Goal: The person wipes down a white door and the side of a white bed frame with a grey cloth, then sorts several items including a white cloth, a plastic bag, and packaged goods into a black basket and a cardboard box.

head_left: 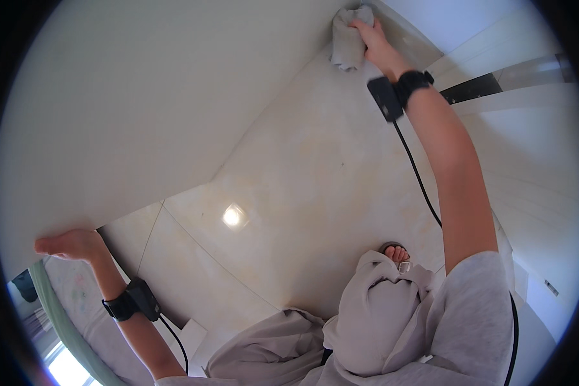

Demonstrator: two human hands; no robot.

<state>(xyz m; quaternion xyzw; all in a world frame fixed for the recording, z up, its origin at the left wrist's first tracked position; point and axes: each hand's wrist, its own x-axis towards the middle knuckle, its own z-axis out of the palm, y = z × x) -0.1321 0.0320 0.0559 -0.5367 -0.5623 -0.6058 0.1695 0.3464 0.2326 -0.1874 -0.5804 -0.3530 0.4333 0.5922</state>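
Observation:
My right hand (374,41) holds a folded grey cloth (346,41) at the far end of a large white panel (140,96), probably a door. The cloth is close to the corner where the panel, the floor and the wall side meet. At the left, my left hand (70,243) grips the panel's near edge; part of its fingers is hidden. A black strap with a small black box sits on each wrist, and a cable (415,164) runs from the right one.
Pale glossy floor tiles (289,193) reflect a light. My sandalled foot (396,253) and bent knees are below. White framing (526,144) stands close at the right. A bed or padded surface with green edging (53,294) lies at lower left, near a bright window (70,364).

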